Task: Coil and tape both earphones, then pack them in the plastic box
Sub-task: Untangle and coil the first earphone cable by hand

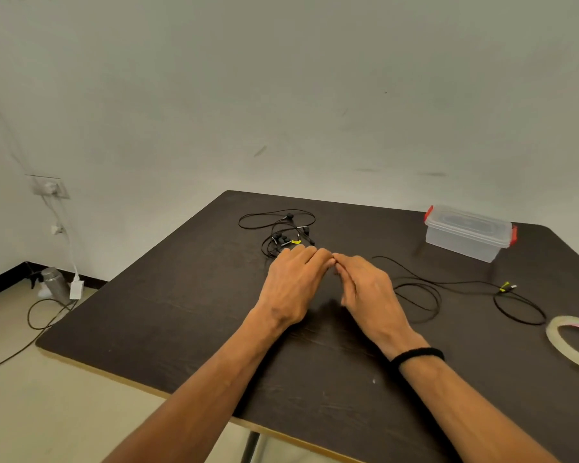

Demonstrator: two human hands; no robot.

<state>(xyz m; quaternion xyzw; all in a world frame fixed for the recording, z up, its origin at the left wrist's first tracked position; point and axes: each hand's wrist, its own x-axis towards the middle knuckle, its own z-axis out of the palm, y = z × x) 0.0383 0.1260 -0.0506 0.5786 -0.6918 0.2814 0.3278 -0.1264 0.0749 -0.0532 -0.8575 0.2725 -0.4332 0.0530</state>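
Both of your hands are out over the middle of the dark wood-grain table (pixel 168 315), fingertips meeting. Your left hand (pixel 290 285) lies palm down with the fingers gently bent, its tips at the near edge of the tangled black earphone with the yellow tag (pixel 283 233); whether it has hold of a strand I cannot tell. Your right hand (pixel 365 285), the one with the black band at the wrist, has its fingers drawn together toward the left fingertips as if pinching something fine, but no wire shows between them, so I cannot say whether it grips anything.

The second black earphone (pixel 465 289) trails loose across the table to your right, its yellow-marked plug end lying near the roll of pale tape (pixel 569 342) at the right edge. The clear plastic box with red latches (pixel 467 233) sits at the far right corner with its lid on, well apart from both cables.

By my reading you are at the very start: neither earphone is coiled or taped, and the box is unopened. Next you need to free one cable from the tangle, find an end, and wind it into even loops around your fingers. Keep the loops pinched with one hand while the other fetches tape.
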